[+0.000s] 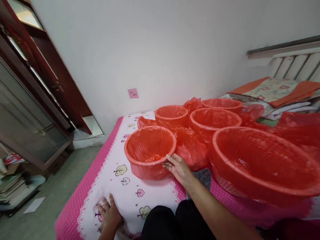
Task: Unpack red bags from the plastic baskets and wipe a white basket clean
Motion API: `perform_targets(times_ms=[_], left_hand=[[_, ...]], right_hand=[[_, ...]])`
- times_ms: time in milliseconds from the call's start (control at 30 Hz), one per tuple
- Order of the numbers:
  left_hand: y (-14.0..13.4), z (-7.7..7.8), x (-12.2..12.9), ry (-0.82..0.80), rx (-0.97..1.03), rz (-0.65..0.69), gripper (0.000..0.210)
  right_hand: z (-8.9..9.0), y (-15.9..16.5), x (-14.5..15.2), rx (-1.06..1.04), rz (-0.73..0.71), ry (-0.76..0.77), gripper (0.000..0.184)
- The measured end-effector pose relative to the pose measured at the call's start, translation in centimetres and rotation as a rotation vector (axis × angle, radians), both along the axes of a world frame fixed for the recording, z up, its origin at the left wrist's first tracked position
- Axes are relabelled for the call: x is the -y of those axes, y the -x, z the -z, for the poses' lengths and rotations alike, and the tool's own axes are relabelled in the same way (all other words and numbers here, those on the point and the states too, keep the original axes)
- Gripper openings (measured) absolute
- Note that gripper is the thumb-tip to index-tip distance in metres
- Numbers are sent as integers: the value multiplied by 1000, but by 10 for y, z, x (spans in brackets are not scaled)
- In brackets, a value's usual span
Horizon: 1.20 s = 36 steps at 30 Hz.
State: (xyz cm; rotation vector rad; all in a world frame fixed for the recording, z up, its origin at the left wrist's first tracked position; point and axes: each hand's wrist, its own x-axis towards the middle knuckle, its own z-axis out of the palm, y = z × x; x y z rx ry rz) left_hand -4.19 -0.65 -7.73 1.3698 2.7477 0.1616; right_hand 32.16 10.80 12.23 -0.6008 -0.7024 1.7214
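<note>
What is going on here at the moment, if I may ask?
A person has their right hand at the rim of a small red basket, thumb on top. Their left hand rests, fingers spread, on the patterned cover. The small basket stands upright there; four more red baskets stand behind and to its right, with thin red plastic among them.

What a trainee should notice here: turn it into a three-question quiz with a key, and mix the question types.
1. Multiple choice: which hand touches the leftmost red basket? (a) left (b) right (c) both
2. True or false: the pink note is stuck on the door.
3. Fill the gap: the left hand rests on white cloth printed with ____.

Key
1. b: the right hand has its fingers at the rim.
2. False: the note is on the wall.
3. Trees.
</note>
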Motion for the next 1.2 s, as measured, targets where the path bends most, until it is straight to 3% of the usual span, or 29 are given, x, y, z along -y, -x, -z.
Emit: perform_targets(times_ms=[400,767,1000,1200], left_hand=[[-3,7,5,-46,-28,15,111],[-3,10,6,-110,8,52,108],[-9,1,9,-68,19,43,101],[-10,-7,12,-49,35,51,103]], right_hand=[[3,6,4,-8,92,12,32],[1,14,1,24,158,5,36],[-12,3,-12,141,74,-18,26],[-10,-1,-10,166,66,-26,24]])
